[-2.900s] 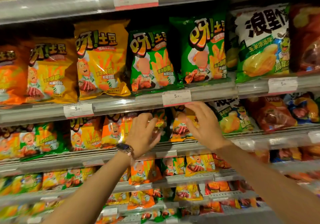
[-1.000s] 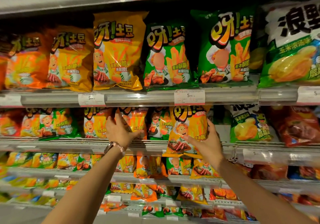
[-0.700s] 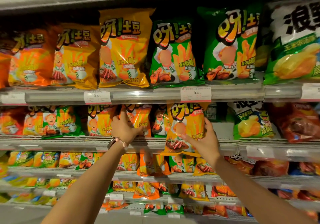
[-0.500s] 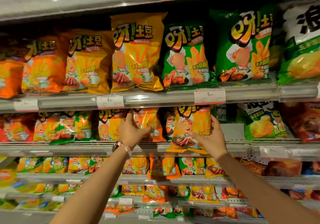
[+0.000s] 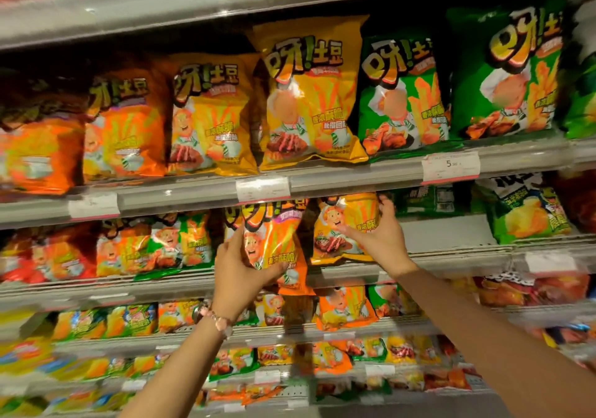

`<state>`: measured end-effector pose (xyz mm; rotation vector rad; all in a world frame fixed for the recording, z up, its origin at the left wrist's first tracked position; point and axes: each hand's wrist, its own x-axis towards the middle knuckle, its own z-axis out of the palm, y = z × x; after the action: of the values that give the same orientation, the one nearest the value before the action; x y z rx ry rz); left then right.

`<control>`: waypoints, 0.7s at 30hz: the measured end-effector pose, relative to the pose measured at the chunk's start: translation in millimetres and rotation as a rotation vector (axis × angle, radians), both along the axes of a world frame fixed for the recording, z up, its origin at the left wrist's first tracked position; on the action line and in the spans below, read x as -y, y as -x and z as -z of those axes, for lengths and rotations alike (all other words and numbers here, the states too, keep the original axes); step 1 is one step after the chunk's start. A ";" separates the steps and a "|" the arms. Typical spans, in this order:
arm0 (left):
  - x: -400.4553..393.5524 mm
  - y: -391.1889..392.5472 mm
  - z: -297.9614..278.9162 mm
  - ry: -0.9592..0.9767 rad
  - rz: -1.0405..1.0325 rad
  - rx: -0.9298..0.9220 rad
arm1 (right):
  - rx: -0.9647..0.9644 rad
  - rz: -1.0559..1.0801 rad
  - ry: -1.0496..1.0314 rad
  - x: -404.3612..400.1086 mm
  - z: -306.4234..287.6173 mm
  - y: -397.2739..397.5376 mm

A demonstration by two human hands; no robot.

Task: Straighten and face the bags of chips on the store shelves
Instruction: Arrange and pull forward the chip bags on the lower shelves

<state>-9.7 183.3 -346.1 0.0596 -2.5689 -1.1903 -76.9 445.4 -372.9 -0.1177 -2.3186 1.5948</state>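
A: What is the left hand [image 5: 237, 272] doing?

B: It grips an orange chip bag [image 5: 277, 250] from the side, thumb across the lower front, fingers curled behind the bag's left edge. The bag leans out past the shelf lip [image 5: 161, 288], its bottom corner hanging below the rail.

A: And the right hand [image 5: 380, 237]?

B: It holds a yellow chip bag [image 5: 345, 224] just to the right of the orange one. The thumb lies across the front, and the fingers wrap round the bag's upper right edge. That bag stands on the same shelf, roughly upright, face forward.

A: Do the two bags touch?

B: I cannot tell; a dark gap shows between them near the top.

A: What sits above the hands?

B: A price tag [image 5: 263, 189] on the rail just over the left hand, and above it a row of larger bags: a tall yellow bag [image 5: 309, 95] and a green bag [image 5: 400, 95] beside it.

A: And to the right of the right hand?

B: A bare stretch of shelf back, then a green-and-white bag [image 5: 525, 211].

A: Anything on the wrists?

B: A bracelet [image 5: 216, 319] on the left wrist.
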 end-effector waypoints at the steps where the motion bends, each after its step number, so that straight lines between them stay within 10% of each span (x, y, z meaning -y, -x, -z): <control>1: 6.5 -1.1 -0.4 -0.010 0.020 -0.004 | 0.000 0.017 -0.011 8.2 -0.7 3.1; 21: 50.3 -7.4 9.6 -0.071 0.083 0.021 | 0.250 0.075 -0.349 64.6 -1.8 21.0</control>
<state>-2.3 133.0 -355.7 -0.0202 -2.5695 -1.3171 -98.0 380.8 -371.1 -0.3335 -2.7080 1.1743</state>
